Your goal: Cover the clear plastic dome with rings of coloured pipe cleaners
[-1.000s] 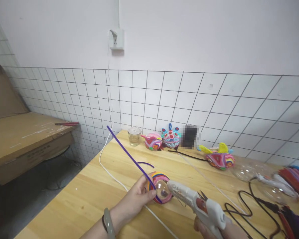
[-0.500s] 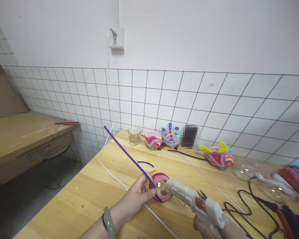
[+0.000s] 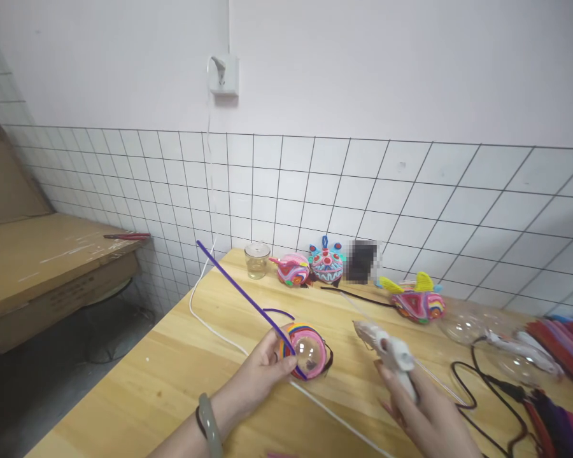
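Observation:
My left hand (image 3: 273, 367) is closed on a clear plastic ball (image 3: 310, 353) ringed with rows of coloured pipe cleaners. Under its thumb lies the end of a long purple pipe cleaner (image 3: 241, 291), whose free part slants up and left. My right hand (image 3: 423, 407) grips a white hot glue gun (image 3: 386, 350) by its handle, to the right of the ball and apart from it. The gun's nozzle points up and left. A short purple pipe cleaner piece (image 3: 279, 312) rests on the table behind the ball.
Along the wall stand a lidded glass (image 3: 256, 261), a pink fish-like ornament (image 3: 293, 270), a blue horned ornament (image 3: 327, 262) and a yellow-finned fish (image 3: 417, 299). Clear balls (image 3: 463, 321), black cable (image 3: 472, 381) and pipe cleaner bundles (image 3: 561, 346) lie right. A white cord (image 3: 334, 416) crosses the wooden table.
My right hand has drawn the glue gun away from the ball, to the right, and turned it. My left hand keeps hold of the ball and purple pipe cleaner almost in place.

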The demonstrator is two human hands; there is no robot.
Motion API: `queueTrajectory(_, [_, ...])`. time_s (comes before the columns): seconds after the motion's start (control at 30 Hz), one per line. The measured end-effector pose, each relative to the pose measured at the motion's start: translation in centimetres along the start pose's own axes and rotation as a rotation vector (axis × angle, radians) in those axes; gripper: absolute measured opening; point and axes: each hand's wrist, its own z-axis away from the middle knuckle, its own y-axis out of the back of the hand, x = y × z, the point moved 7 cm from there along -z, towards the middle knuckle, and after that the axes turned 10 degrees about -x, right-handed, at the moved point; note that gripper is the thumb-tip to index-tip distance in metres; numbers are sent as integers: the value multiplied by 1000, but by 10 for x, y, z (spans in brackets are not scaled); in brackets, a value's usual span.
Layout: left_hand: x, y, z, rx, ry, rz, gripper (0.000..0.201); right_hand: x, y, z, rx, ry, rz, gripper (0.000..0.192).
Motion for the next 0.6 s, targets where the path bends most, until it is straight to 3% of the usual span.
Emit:
queueTrajectory(0.07, [5, -1, 0, 8, -38, -32, 42, 11, -16, -5, -3, -14, 138, 72])
queueTrajectory(0.2, [10, -1, -1, 1, -76, -105, 39, 21, -45, -8, -76, -1, 386, 68])
queueTrajectory(0.33, [9, 0, -1, -35, -108, -174, 39, 22, -56, -8, -39, 209, 573, 57])
queueTrajectory(0.43, [10, -1, 0, -52, -108, -269, 31, 16, -51, -7, 35, 341, 658, 49])
queueTrajectory(0.53, [11, -3, 1, -33, -75, -371, 27, -16, -31, 1, 119, 437, 697, 43])
queueTrajectory(0.6, [11, -3, 2, -15, -53, -370, 27, -69, -18, 23, 177, 742, 693, 35])
